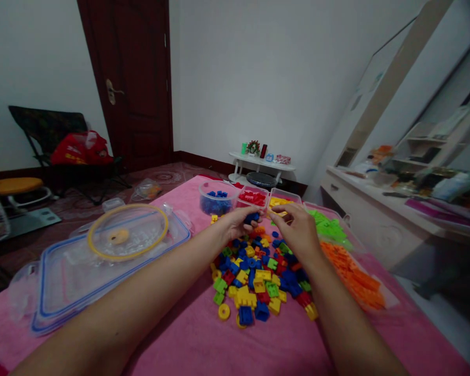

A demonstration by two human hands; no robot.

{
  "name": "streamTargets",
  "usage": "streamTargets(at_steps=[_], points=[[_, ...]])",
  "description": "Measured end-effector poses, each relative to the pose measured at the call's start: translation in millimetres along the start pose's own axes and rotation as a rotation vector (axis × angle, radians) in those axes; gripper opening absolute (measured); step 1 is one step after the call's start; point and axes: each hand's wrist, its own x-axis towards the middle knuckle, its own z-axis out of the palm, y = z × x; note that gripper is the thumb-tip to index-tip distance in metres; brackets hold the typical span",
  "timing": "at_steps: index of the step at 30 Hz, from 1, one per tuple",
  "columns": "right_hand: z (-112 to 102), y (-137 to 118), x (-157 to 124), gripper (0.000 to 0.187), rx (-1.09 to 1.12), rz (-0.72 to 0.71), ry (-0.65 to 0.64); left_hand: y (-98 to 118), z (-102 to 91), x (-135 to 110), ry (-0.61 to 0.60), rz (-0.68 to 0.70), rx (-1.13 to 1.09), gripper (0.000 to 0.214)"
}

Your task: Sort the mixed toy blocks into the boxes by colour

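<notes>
My left hand is curled around a blue block, held just above a mixed pile of coloured blocks on the pink cloth. My right hand hovers close beside it with thumb and fingers pinched together near the yellow blocks; what it holds, if anything, is too small to make out. Behind the hands stand a round clear tub of blue blocks, a tray of red blocks and a tray of yellow blocks.
Green blocks and orange blocks lie in rows to the right. Clear container lids, one round with a yellow rim, rest on the left. A dresser stands right; a folding chair, a door and a small white table are behind.
</notes>
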Motion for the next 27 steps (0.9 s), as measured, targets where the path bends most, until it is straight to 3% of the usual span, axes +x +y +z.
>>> streamTargets(at_steps=[4,8,11,14,17,19,24,27], points=[[-1.6,1.2,0.1,0.015,0.014,-0.010,0.010,29.2,-3.8,12.9,0.206,0.242,0.281,0.012],[2.2,-0.5,-2.3,0.016,0.012,-0.014,-0.051,76.9,-25.5,33.5,0.586,0.583,0.832,0.018],[3.8,-0.6,-3.2,0.016,0.020,0.002,-0.090,103.7,-48.6,40.4,0.794,0.558,1.240,0.026],[3.7,-0.3,-3.2,0.016,0.004,0.002,-0.108,110.7,-66.3,37.4,0.766,0.434,1.569,0.035],[2.7,-0.2,-3.2,0.016,-0.028,-0.002,-0.105,101.0,-72.1,27.9,0.725,0.492,1.769,0.043],[2.1,0.3,-3.1,0.016,-0.046,0.002,-0.106,89.9,-69.1,18.6,0.688,0.547,1.868,0.041],[2.2,3.4,-2.3,0.017,-0.039,0.007,-0.098,61.0,-50.7,-12.3,0.613,0.466,2.189,0.033],[3.2,5.1,-2.0,0.017,-0.039,-0.013,-0.086,47.2,-44.1,-27.9,0.501,0.538,2.293,0.036]])
